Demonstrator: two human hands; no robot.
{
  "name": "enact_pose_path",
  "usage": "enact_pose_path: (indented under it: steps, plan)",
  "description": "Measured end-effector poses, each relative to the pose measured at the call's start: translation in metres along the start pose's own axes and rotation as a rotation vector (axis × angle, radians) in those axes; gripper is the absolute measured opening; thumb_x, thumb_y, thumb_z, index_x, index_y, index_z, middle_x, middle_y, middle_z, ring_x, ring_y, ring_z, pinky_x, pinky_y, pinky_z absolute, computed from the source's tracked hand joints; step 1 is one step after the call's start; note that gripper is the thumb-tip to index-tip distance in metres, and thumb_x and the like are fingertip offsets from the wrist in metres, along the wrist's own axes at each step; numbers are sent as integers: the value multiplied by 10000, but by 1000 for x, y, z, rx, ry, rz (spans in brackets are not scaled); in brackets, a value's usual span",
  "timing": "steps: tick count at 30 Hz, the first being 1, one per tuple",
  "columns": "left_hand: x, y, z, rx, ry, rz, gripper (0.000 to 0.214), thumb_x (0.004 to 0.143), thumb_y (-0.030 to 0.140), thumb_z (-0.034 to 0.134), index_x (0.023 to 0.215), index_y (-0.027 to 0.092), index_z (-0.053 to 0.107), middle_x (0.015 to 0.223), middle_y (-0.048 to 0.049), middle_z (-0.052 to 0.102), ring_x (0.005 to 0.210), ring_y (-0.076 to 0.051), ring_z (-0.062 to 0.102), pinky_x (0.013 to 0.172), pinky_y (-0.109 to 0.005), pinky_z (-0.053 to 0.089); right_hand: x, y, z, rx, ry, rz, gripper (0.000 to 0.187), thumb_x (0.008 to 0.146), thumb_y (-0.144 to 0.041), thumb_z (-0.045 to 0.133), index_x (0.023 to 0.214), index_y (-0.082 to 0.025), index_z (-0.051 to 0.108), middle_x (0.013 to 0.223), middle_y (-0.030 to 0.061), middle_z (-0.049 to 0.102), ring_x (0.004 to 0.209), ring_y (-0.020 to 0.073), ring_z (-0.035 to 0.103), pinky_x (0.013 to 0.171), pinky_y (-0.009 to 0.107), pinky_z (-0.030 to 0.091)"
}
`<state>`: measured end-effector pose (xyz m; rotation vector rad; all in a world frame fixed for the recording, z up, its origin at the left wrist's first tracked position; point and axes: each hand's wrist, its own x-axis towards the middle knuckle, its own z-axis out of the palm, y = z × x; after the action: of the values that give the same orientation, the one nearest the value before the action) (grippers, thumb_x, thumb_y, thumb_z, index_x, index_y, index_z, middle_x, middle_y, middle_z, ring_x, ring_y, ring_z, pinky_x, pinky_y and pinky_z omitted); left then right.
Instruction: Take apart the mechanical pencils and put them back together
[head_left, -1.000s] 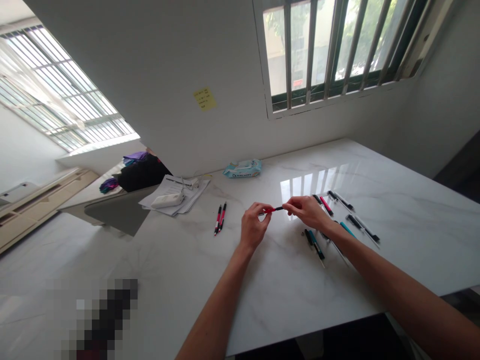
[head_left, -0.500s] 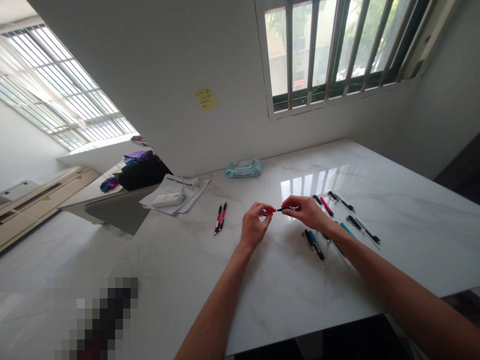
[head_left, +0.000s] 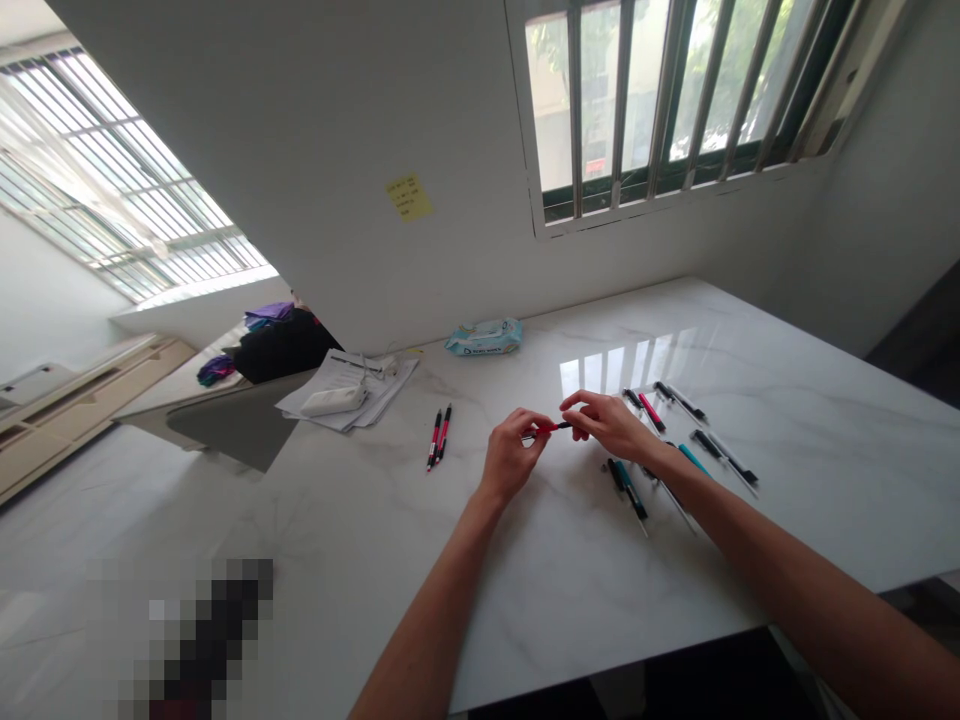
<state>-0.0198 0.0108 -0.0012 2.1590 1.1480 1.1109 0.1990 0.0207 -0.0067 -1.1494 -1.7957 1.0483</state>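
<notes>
A red and black pen [head_left: 553, 427] is held level above the white table between my two hands. My left hand [head_left: 512, 450] pinches its red barrel, hiding part of it. At the black end is my right hand [head_left: 604, 425], thumb and fingers around the tip, with the index finger lifted a little. To the right of my right hand lie several loose pen parts, among them a red barrel [head_left: 652, 412], a teal barrel [head_left: 693, 459] and a black grip [head_left: 705, 444]. Near my right wrist rests a teal and black pen piece [head_left: 630, 488].
Two red and black pens [head_left: 439, 437] lie side by side left of my hands. Against the wall sit a blue wipes pack [head_left: 484, 338] and a stack of papers [head_left: 375, 400] with a white power strip [head_left: 335, 398]. A yellow note [head_left: 409, 197] sticks to the wall.
The black piece now meets the red barrel, where a pale section showed between them before. My right hand's fingers have shifted left and loosened slightly around the black end.
</notes>
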Motion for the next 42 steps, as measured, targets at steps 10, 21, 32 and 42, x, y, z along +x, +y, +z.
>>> enact_pose_path:
  steps: [10,21,32,42]
  plan:
    - [2,-2,-4,-33,54,-34,134,891,129,668,937,223,752,960,-27,720,861,-148,699,817,-275,608,1,1,-5,-106,37,-48,179,926,-382,637,965,-225,714,923,42,769,795,190,700,724,311,529]
    - [1,-8,-5,86,-1,-82,162,934,241,677,1051,265,786,1062,-25,790,921,-177,744,877,-309,610,1,2,-3,-105,49,-87,173,923,-371,653,1017,-235,702,882,17,767,747,174,677,701,288,497]
    - [1,-10,-5,141,-9,-76,139,919,271,714,1016,300,810,1033,-1,820,896,-203,772,858,-324,610,0,0,-5,-173,59,-80,254,945,-483,638,987,-242,708,878,28,773,732,187,668,680,297,480]
    - [0,-6,-4,119,-22,-88,140,917,270,717,1016,299,812,1026,4,822,893,-199,770,854,-319,606,0,0,-5,-251,74,-112,299,952,-512,629,897,-229,706,788,21,745,677,177,636,649,289,440]
